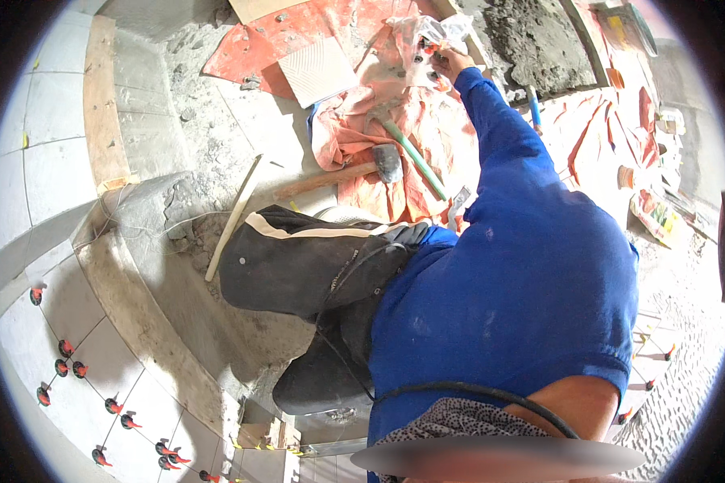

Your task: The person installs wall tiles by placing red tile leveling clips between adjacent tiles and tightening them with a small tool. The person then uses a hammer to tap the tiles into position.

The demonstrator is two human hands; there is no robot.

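My right arm in a blue sleeve stretches up and away. The right hand (454, 61) is at a clear plastic bag (409, 58) holding small red and black pieces, its fingers curled at the bag's contents. What they pinch is too small to make out. The bag lies on an orange-red sheet (362, 141). Nearer on the sheet lie a mallet with a black head (387, 164) and wooden handle, and a green-handled hammer (415, 159). Beside the bag rests a square tile with its ribbed back up (318, 71). My left hand is not in view.
A wooden-edged trough of wet mortar (532, 44) stands far right, with a blue-handled tool (534, 107) near it. A pale wooden stick (234, 217) lies by my knees. At lower left, red-knobbed tile levelling clips (113, 406) stand in joints of the laid floor tiles (149, 402).
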